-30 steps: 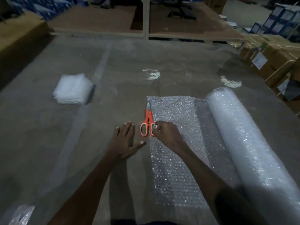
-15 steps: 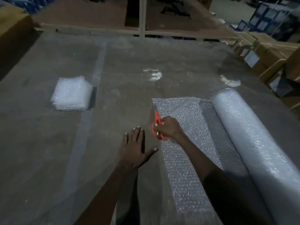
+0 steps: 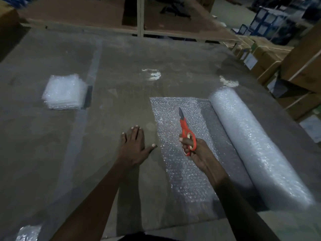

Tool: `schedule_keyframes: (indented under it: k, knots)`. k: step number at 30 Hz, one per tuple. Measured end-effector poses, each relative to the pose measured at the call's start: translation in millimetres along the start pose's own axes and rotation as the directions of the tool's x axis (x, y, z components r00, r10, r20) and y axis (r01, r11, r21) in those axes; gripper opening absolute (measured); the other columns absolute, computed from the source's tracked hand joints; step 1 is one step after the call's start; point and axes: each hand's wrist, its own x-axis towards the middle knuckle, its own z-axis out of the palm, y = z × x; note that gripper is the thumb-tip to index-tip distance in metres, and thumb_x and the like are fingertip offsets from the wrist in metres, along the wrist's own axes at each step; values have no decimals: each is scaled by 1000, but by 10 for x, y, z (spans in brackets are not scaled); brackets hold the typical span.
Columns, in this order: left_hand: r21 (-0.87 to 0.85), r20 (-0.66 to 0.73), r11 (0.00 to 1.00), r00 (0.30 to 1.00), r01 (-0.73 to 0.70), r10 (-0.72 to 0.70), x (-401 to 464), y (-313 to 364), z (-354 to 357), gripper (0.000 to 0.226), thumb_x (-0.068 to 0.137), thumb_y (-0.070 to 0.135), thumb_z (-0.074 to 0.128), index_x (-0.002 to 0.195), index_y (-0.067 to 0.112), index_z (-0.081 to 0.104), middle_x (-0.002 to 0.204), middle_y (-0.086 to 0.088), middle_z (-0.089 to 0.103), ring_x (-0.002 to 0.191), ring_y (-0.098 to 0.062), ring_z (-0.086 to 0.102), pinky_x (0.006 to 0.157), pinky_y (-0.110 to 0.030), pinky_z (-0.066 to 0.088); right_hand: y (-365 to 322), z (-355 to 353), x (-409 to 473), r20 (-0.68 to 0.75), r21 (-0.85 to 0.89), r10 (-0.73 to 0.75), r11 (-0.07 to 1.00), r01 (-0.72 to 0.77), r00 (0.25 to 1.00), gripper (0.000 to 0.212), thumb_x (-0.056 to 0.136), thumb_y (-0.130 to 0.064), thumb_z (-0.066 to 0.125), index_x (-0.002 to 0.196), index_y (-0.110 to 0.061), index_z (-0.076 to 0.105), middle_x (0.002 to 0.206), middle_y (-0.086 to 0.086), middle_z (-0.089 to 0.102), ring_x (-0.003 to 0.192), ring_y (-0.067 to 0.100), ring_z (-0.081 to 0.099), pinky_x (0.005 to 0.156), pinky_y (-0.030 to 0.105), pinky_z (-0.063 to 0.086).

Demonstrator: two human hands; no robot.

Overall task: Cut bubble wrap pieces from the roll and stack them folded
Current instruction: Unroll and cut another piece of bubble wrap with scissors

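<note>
The right hand (image 3: 196,150) grips the orange scissors (image 3: 186,131) with fingers curled through the handle loops, blades together and pointing away over the unrolled sheet (image 3: 182,153). The tool is held above the sheet, not engaged at any edge, so no cut appears to be under way at this instant.

The left hand (image 3: 133,146) lies flat on the table (image 3: 121,70), fingers straight and thumb spread toward the sheet's left edge. The dim light leaves it unclear whether the thumb tip touches the sheet; the posture suggests bracing or steadying the work area.

The bubble wrap roll (image 3: 251,141) lies at the right, its free length paid out flat to the left so that a piece can be cut.

The stack of folded pieces (image 3: 64,92) sits well apart at the far left, clear of the cutting zone.

Cardboard boxes (image 3: 298,66) stand beyond the table's right edge.
</note>
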Motion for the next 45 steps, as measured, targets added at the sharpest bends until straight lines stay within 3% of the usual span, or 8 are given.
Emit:
schedule_keyframes:
  k: [6, 9, 12, 15, 19, 31, 36, 45]
  knots:
    - [-37, -46, 994, 994, -99, 97, -376, 463, 99, 89, 91, 71, 11, 152, 8, 28, 164, -10, 21, 153, -26, 13, 119, -52, 12, 162, -478, -380, -38, -37, -4, 999, 3, 999, 12, 86, -14, 78, 91, -6, 69, 61, 2, 54, 44, 7, 44, 39, 17, 33]
    - [-49, 2, 988, 989, -149, 149, -582, 762, 212, 89, 93, 71, 8, 156, 9, 21, 166, -8, 14, 154, -23, 7, 121, -50, 6, 258, -727, -605, -45, -36, 1, 999, -2, 999, 21, 88, -28, 78, 91, -9, 72, 62, 0, 57, 46, 6, 46, 41, 17, 34]
    - [-39, 47, 985, 985, -166, 167, -755, 1055, 347, 92, 90, 71, 4, 158, 11, 19, 167, -7, 13, 154, -23, 7, 121, -50, 3, 359, -949, -893, -43, -86, -7, 996, 3, 999, 23, 88, -28, 78, 93, -6, 72, 61, 1, 58, 45, 7, 47, 41, 18, 35]
    - [-12, 72, 982, 979, -190, 190, -910, 1295, 452, 89, 91, 67, 3, 157, 10, 19, 166, -9, 15, 153, -24, 10, 121, -51, 8, 465, -1175, -1192, -72, -133, 6, 991, -15, 997, 22, 88, -26, 78, 89, -4, 72, 59, 3, 59, 43, 8, 47, 41, 19, 35]
    - [49, 94, 968, 966, -245, 240, -1042, 1474, 494, 88, 93, 67, 2, 156, 9, 20, 166, -11, 15, 153, -26, 12, 120, -51, 12, 675, -1524, -1517, -115, -227, 22, 973, -48, 993, 41, 83, -40, 80, 97, -2, 73, 65, 7, 63, 49, 12, 53, 45, 23, 40]
    - [25, 128, 977, 970, -210, 206, -1100, 1630, 541, 77, 102, 60, 16, 158, 7, 16, 167, -12, 9, 154, -28, 6, 123, -48, 10, 1108, -1961, -2357, -16, -151, 54, 987, -56, 998, 41, 79, -39, 79, 90, 0, 73, 61, 12, 57, 46, 18, 47, 46, 26, 36]
    - [28, 131, 981, 974, -193, 187, -1090, 1665, 514, 73, 102, 53, 19, 156, 4, 20, 165, -16, 14, 153, -31, 11, 122, -50, 14, 1237, -2030, -2503, 28, -198, 59, 979, -53, 998, 40, 80, -45, 80, 69, -9, 69, 61, 15, 55, 48, 21, 47, 48, 28, 35]
    - [65, 76, 986, 986, -152, 147, -944, 1692, 500, 65, 107, 46, 25, 155, 2, 22, 164, -18, 15, 151, -33, 13, 120, -49, 12, 1209, -1940, -2430, 22, -204, 60, 978, -54, 998, 48, 68, -51, 82, 72, -5, 68, 60, 14, 55, 48, 22, 48, 50, 29, 36]
